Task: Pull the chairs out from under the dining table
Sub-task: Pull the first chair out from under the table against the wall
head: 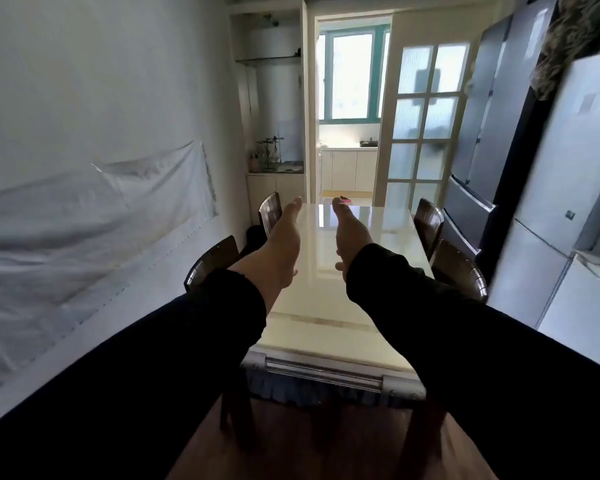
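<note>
Your left hand (280,247) and right hand (351,237) are both stretched straight ahead over the bench (323,306), fingers extended and together, palms turned toward each other — open, gripping nothing. Neither hand touches a chair; whether they touch the bench top you cannot tell from this view. Dark sleeves (174,351) cover both forearms to the wrist.

The bench is long, with a glossy cream top and a metal rail along its near end. Four dark wooden chairs stand at its long sides, two per side, all tucked in with only their backs showing above the top:
- near left chair (210,261), just beside your left wrist
- far left chair (270,211), next to your left fingertips in the picture
- near right chair (459,270), partly hidden by your right sleeve
- far right chair (428,223)

Left of the bench, a white sheet (94,216) hangs crumpled on the wall. Right of it, close behind the right-hand chairs, stand a dark fridge (478,133) and a white one (565,202). Beyond the far end — an open doorway (352,109) to a bright kitchen, with a glazed door (421,126) beside it.
</note>
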`<move>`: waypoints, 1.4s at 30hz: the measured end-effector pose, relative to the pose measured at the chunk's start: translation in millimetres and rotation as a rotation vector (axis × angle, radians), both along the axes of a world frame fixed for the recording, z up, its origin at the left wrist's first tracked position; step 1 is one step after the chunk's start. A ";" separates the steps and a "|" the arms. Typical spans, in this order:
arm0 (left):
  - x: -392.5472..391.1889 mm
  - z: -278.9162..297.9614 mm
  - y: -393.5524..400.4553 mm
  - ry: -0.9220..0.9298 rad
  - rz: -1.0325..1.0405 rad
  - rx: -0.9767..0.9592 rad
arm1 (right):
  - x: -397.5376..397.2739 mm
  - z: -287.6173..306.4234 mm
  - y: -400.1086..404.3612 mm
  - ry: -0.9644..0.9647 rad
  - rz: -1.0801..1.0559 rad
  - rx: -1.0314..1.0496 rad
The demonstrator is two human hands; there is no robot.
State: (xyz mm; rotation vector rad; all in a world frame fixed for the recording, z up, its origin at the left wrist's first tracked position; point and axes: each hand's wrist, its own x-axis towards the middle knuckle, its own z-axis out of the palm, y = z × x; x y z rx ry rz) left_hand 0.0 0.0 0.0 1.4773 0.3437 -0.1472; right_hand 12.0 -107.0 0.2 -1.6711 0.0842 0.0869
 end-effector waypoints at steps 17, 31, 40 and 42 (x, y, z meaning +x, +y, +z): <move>208.8 -32.5 99.9 -0.004 0.023 -0.024 | 220.6 -44.5 99.4 0.111 -0.005 0.257; 309.5 -62.3 177.2 0.079 0.059 -0.042 | 336.0 -76.6 198.0 0.137 -0.003 0.202; 382.6 -98.1 268.2 0.114 -0.108 -0.098 | 391.5 -108.4 286.7 0.210 -0.103 0.254; 396.4 -104.1 298.1 0.137 -0.129 -0.123 | 401.6 -112.4 316.7 0.241 -0.108 0.269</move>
